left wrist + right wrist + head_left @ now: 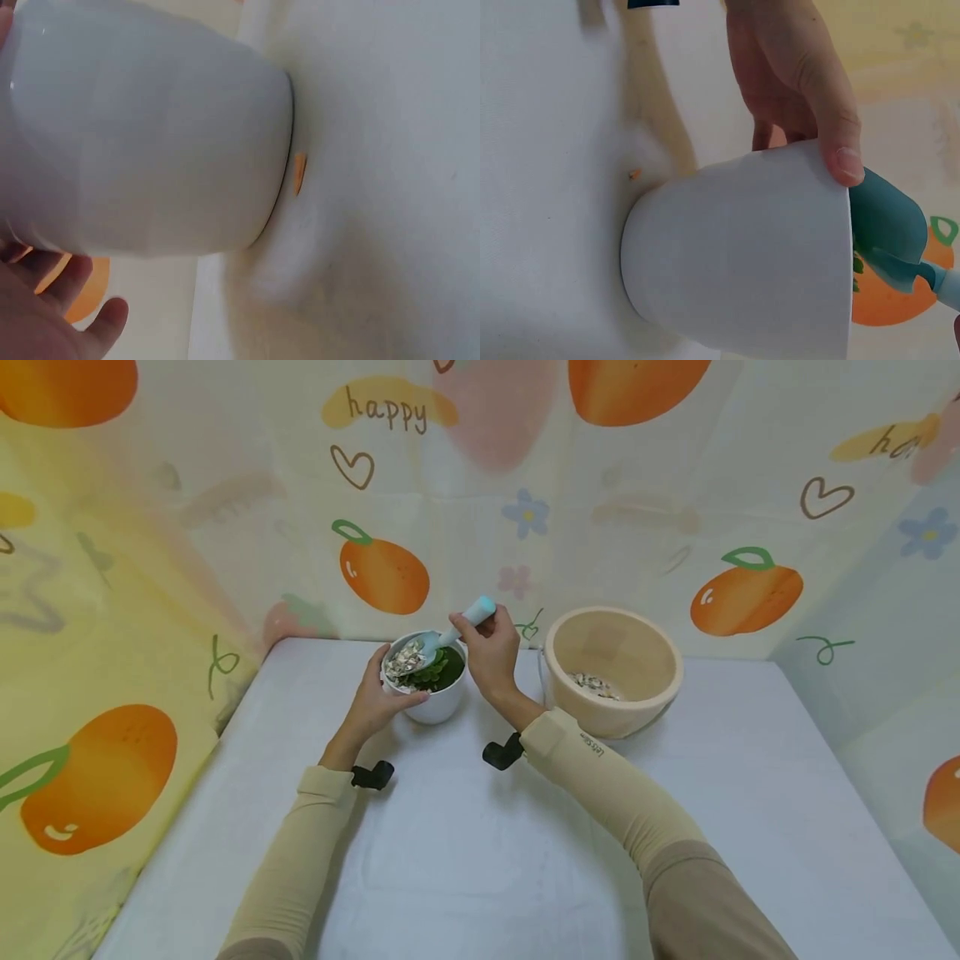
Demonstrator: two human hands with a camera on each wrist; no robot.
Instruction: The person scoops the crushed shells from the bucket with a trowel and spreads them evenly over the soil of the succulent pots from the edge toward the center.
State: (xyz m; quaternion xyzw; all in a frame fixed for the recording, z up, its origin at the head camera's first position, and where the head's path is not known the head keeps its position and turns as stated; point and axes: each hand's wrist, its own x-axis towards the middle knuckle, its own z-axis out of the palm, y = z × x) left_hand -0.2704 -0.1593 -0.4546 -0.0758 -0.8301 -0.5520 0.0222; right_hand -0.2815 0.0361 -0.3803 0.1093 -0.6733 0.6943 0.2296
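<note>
A white flowerpot (437,703) with a green leafy plant (431,674) stands on the table. My left hand (377,695) grips its left side, thumb along the front near the rim. In my right hand (491,652) is the handle of a small blue trowel (891,225), held slanting over the pot. The trowel's scoop is at the pot's left inner rim, with pale stone chips (406,660) in and around it. Dark soil or moss shows at the right side of the pot's mouth.
A large cream bucket (611,714) stands right of the flowerpot, with more stone chips (592,685) at its bottom. A tiny orange chip (300,173) lies on the white tablecloth (480,860) by the pot's base. A fruit-printed curtain (622,552) closes off the back.
</note>
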